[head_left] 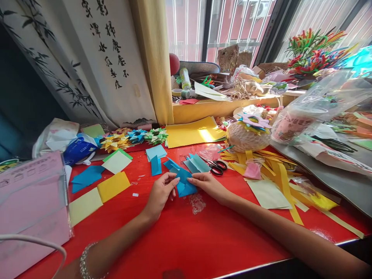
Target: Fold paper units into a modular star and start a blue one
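Note:
A folded piece of blue paper [185, 185] is held between both hands above the red table [174, 240]. My left hand [161, 190] pinches its left side between thumb and fingers. On its right edge, my right hand [209, 185] closes with the thumb on top; the fingers beneath are partly hidden. Just behind the hands lie more folded blue papers [197, 164] and a small upright-looking blue folded piece [156, 166]. A stack of light blue squares [156, 152] sits farther back. Black-handled scissors [217, 167] rest to the right of the papers.
Left are yellow sheets [114, 186], a pink folder [31, 209] and a blue tissue pack [80, 148]. Folded paper stars [136, 135] line the back near a large yellow sheet [193, 132]. Right are yellow strips [286, 190], a round woven ball [247, 137] and a bagged cup [296, 122].

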`<state>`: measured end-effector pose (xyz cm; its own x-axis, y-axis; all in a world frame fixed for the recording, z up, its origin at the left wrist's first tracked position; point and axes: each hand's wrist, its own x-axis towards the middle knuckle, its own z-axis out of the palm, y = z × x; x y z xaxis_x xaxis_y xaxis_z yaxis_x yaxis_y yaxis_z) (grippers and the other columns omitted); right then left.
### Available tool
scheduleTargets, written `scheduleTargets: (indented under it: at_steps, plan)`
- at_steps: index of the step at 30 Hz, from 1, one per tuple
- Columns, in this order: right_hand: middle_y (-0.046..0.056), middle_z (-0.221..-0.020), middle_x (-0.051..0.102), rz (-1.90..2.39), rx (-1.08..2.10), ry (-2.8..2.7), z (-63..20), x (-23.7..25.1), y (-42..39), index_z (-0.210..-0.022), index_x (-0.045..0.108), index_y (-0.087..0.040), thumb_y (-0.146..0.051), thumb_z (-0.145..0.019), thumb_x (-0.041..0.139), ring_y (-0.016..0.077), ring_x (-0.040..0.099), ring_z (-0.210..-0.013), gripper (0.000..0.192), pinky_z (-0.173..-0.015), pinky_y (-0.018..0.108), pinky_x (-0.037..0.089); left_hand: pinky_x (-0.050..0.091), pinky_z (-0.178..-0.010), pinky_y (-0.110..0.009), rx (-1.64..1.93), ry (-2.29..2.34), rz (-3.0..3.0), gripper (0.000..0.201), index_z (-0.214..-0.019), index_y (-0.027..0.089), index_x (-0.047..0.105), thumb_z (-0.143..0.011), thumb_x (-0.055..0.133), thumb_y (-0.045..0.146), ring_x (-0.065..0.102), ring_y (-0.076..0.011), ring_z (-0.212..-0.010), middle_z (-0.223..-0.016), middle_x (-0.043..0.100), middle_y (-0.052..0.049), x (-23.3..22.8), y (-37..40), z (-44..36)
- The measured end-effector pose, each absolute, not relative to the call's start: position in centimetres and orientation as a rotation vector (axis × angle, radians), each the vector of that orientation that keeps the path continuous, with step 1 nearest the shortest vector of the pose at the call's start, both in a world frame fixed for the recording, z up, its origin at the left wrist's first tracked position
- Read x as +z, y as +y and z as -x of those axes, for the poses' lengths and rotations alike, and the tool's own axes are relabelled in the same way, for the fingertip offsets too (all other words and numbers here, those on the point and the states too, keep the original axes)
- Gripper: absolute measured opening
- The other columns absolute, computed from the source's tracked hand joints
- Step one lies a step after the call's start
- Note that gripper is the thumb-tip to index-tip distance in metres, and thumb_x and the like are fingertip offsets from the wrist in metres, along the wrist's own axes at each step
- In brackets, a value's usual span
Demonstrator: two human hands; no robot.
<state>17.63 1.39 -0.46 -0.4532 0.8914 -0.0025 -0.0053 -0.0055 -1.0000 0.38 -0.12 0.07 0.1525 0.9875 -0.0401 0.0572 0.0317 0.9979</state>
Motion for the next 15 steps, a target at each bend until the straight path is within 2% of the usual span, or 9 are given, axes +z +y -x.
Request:
scheduleTargets:
  at_steps: [3,6,10,15]
  plan:
    - [0.000,-0.074,0.059,0.932,1.525,-1.480,-17.71,-0.61,1.41,-0.082,0.062,-0.013,-0.041,-0.076,0.056,0.0110,0.050,-0.065,0.029,-0.062,0.022,0.039,0.037,-0.039,-0.017,1.044,1.144,-1.282,0.026,-0.087,0.015,0.055,-0.074,0.058,0.037,0.042,-0.0072,-0.042,-0.046,0.047,0.006,0.05,-0.06,-0.41]
    - [0.003,-0.087,0.063,0.929,1.518,-1.410,-17.63,-0.74,1.38,-0.094,0.063,-0.015,-0.037,-0.074,0.059,0.0141,0.054,-0.077,0.030,-0.072,0.026,0.041,0.038,-0.039,-0.017,1.040,1.152,-1.275,0.028,-0.092,0.015,0.056,-0.073,0.059,0.035,0.042,-0.0071,-0.040,-0.045,0.047,0.006,0.16,-0.08,-0.48]
    - [0.002,-0.083,0.064,0.965,1.518,-1.320,-17.55,-0.89,1.33,-0.098,0.062,-0.017,-0.034,-0.072,0.060,0.0140,0.055,-0.071,0.031,-0.067,0.026,0.043,0.038,-0.038,-0.017,1.053,1.138,-1.239,0.030,-0.098,0.017,0.059,-0.072,0.060,0.033,0.042,-0.0070,-0.040,-0.046,0.047,0.007,0.43,-0.11,-0.51]
    - [0.002,-0.090,0.064,0.928,1.510,-1.319,-17.83,-0.84,1.27,-0.097,0.065,-0.019,-0.031,-0.075,0.056,0.0151,0.055,-0.078,0.026,-0.069,0.026,0.044,0.039,-0.040,-0.017,1.051,1.077,-1.222,0.026,-0.095,0.018,0.063,-0.074,0.057,0.031,0.044,-0.0082,-0.044,-0.046,0.047,0.005,0.66,-0.16,-0.42]
